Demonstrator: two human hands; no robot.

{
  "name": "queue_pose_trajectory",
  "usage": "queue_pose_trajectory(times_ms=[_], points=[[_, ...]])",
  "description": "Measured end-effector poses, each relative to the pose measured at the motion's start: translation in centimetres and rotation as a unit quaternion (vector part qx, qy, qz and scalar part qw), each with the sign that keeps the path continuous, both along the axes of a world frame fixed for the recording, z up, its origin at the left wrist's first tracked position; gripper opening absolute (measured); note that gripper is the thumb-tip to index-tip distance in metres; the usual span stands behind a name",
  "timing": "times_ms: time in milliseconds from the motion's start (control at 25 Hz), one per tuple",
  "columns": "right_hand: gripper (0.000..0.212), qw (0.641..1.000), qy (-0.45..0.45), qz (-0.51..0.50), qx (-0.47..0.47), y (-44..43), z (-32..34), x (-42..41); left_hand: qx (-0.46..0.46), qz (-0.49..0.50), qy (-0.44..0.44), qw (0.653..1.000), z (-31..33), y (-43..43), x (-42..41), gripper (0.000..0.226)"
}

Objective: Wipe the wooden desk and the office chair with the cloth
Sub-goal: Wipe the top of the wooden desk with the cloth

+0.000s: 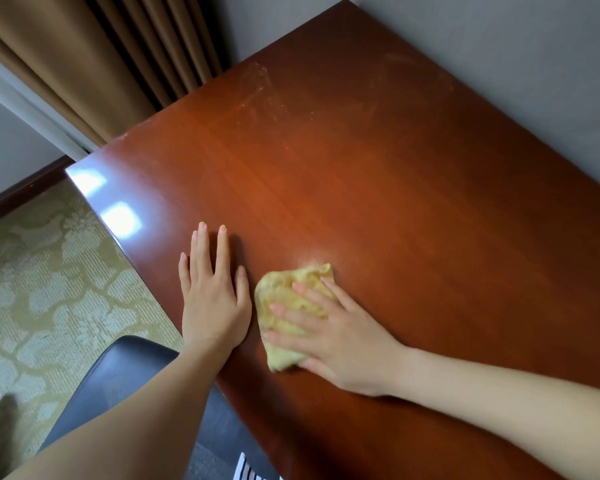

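Two hands lay low in the frame on the desk [361, 185]: the left hand [215, 299] rested flat, fingers straight and spread, while just beside it the right hand [347, 344] pressed the crumpled yellow cloth [278, 289] down with straight fingers. Pale streaks [267, 91] showed at upper centre, so long overlapping strokes under even pressure looked best; the chair [118, 372] waited at lower left

Presses a crumpled yellow cloth [281, 285] onto the reddish wooden desk [378, 174] with the right hand [343, 341], fingers straight across it. Rests the left hand [215, 303] flat on the desk just beside the cloth. Off the desk's near edge, seemingly the dark office chair [125, 368], over patterned carpet [49, 289].
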State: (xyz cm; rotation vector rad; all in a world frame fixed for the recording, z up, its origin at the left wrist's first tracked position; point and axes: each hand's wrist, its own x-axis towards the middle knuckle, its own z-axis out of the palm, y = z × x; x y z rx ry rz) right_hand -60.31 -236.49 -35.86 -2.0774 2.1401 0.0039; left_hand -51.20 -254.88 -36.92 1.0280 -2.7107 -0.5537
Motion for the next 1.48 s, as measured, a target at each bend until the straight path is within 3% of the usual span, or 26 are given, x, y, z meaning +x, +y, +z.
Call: queue_pose_trajectory(times_ms=[120, 240, 360, 520, 640, 800, 880, 1160, 1480], points=[[0.048, 0.994, 0.021, 0.108, 0.017, 3.1, 0.1, -2.7, -0.002, 0.0, -0.001, 1.0, 0.0, 0.0, 0.0, 0.06], [0.05, 0.993, 0.03, 0.107, 0.034, 3.9, 0.7, -7.1, -0.002, 0.0, -0.005, 1.0, 0.0, 0.1, -0.1, 0.06], [0.049, 0.997, 0.068, 0.026, 0.04, 3.3, 1.5, -12.1, -0.003, -0.005, -0.014, 1.0, -0.1, 0.0, -0.1, 0.06], [0.06, 0.977, 0.059, -0.182, 0.091, 1.8, 2.3, -19.0, -0.008, -0.011, -0.023, 1.0, -0.2, -0.1, -0.1, 0.06], [0.052, 0.937, 0.027, -0.336, 0.093, 0.5, 2.0, -23.0, -0.009, -0.011, -0.027, 1.0, -0.2, 0.0, -0.1, 0.06], [0.048, 0.805, -0.075, -0.587, 0.045, -4.5, 0.4, -23.5, -0.012, -0.016, -0.032, 0.999, -0.2, -0.1, -0.1, 0.06], [0.047, 0.783, -0.079, -0.616, 0.027, -6.3, -0.1, -22.2, -0.013, -0.017, -0.035, 0.999, -0.3, -0.1, -0.1, 0.059], [0.046, 0.903, -0.022, -0.428, 0.019, -4.2, -0.4, -18.6, -0.021, -0.018, -0.048, 0.998, -0.5, -0.2, -0.1, 0.058], [0.05, 0.967, -0.029, -0.253, 0.022, -2.3, -0.2, -10.3, -0.008, -0.021, -0.053, 0.998, -0.2, -0.2, 0.0, 0.058]])
